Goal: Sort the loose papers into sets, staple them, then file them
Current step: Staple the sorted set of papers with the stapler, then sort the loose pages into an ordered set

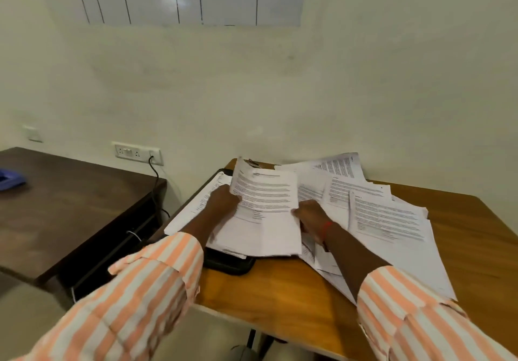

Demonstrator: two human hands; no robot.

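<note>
A set of printed sheets (266, 209) is lifted over the light wooden table (280, 290). My left hand (221, 201) grips its left edge, where the top corner curls up. My right hand (311, 215) holds the right edge, with a red thread at the wrist. A loose spread of printed papers (386, 215) covers the table to the right. More sheets (196, 206) lie to the left, over a black tray or folder (229, 262) whose corner shows under the held set.
A dark wooden desk (70, 206) stands to the left with a blue object (11, 180) on it. A wall socket (137, 153) with a black cable is behind. A small dark clip-like item (253, 162) lies at the table's far edge.
</note>
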